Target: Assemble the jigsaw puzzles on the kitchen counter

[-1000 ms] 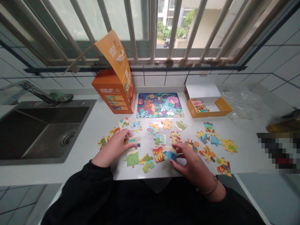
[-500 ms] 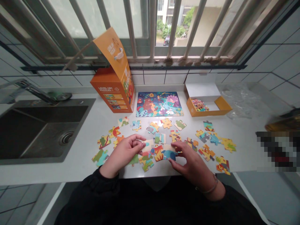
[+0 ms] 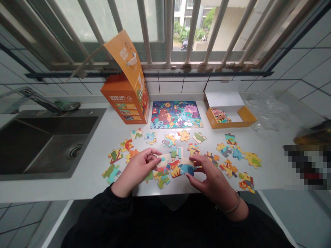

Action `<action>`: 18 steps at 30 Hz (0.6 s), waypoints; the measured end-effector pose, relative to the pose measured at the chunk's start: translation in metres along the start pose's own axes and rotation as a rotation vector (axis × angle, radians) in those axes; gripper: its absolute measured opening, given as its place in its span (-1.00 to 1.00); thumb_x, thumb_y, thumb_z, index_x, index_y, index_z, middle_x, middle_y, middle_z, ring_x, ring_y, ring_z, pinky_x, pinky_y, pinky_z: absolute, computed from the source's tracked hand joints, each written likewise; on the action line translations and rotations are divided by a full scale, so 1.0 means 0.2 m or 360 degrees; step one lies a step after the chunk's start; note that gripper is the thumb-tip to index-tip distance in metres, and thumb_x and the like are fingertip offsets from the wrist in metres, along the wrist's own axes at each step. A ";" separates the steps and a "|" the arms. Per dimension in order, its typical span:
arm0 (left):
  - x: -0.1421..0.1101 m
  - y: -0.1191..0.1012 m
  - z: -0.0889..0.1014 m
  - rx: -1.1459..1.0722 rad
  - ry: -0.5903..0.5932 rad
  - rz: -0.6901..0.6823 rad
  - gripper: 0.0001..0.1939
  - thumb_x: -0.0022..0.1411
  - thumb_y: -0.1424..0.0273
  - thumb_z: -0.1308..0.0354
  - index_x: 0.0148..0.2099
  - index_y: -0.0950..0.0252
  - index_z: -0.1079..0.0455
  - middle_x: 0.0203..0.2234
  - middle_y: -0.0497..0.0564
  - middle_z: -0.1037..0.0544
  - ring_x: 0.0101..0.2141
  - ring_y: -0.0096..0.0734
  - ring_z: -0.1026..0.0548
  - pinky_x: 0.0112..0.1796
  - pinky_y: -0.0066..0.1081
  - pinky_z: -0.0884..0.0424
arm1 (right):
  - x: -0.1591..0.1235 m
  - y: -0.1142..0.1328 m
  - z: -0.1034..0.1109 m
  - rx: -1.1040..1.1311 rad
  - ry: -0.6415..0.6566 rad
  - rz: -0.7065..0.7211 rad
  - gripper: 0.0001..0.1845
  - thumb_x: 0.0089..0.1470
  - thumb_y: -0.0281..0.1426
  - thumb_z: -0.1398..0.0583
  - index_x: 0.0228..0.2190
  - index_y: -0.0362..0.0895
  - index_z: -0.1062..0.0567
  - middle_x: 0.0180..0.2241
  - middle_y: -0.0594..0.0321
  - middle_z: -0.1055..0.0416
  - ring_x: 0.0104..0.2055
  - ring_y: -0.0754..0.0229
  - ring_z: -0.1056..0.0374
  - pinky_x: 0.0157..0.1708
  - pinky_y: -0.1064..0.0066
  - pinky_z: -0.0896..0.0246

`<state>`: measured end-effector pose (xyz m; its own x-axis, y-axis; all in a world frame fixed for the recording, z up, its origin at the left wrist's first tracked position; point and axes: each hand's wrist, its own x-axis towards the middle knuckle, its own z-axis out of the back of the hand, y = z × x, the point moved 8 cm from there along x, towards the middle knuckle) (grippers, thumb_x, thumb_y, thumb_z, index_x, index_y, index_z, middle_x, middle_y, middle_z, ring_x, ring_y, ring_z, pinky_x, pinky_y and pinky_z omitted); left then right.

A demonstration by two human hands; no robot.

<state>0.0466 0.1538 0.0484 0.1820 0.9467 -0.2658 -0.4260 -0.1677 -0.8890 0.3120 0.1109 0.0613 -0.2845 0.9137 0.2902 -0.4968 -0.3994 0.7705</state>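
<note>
Between thumb and fingers, my left hand pinches a cream and pink puzzle piece. My right hand grips a puzzle piece with a blue animal, thumb below and fingers above. The two held pieces are close together over the counter's front part. A red and yellow puzzle piece shows between them; whether it is joined to either I cannot tell. Just behind lies a green and light blue piece, and a green and yellow piece lies in front. Loose pieces surround both hands.
An orange puzzle box stands open at the back left, beside a dark puzzle picture. A yellow box holding more pieces sits at right, near clear plastic wrapping. The sink is at far left; window bars rise behind.
</note>
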 end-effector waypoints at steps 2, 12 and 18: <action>0.04 0.02 0.06 0.0158 -0.0127 -0.0018 -0.70 0.37 0.14 -0.25 0.02 0.18 -0.57 -0.50 -0.11 -0.58 -0.49 -0.34 -0.54 -0.43 -0.42 -0.35 | 0.00 0.00 0.00 0.0008 -0.0001 0.0000 -0.44 0.27 -0.34 -0.37 0.25 0.03 -0.43 0.15 0.04 -0.51 0.14 -0.09 -0.55 -0.01 0.05 -0.75; 0.13 -0.06 0.24 0.0641 -0.0480 -0.0126 -0.85 0.25 0.27 -0.29 -0.20 0.20 -0.63 -0.25 0.08 -0.67 -0.22 -0.10 -0.58 -0.18 -0.26 -0.44 | 0.03 0.02 0.00 0.0007 -0.0052 0.0026 -0.45 0.26 -0.33 -0.38 0.23 0.03 -0.45 0.11 0.05 -0.54 0.09 -0.08 -0.58 -0.05 0.06 -0.76; 0.02 -0.07 -0.09 0.0075 0.0036 -0.0042 -0.65 0.43 0.04 -0.19 -0.13 0.16 -0.65 -0.28 0.03 -0.72 -0.33 -0.22 -0.62 -0.29 -0.34 -0.46 | 0.08 0.08 -0.01 -0.0045 -0.0058 0.0102 -0.43 0.25 -0.38 -0.36 0.25 0.04 -0.44 0.15 0.05 -0.54 0.10 -0.09 -0.58 -0.03 0.03 -0.75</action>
<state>0.0683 0.1559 0.0527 0.2133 0.9441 -0.2513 -0.4618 -0.1293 -0.8775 0.2983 0.1191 0.0774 -0.2870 0.8880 0.3592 -0.5015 -0.4588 0.7335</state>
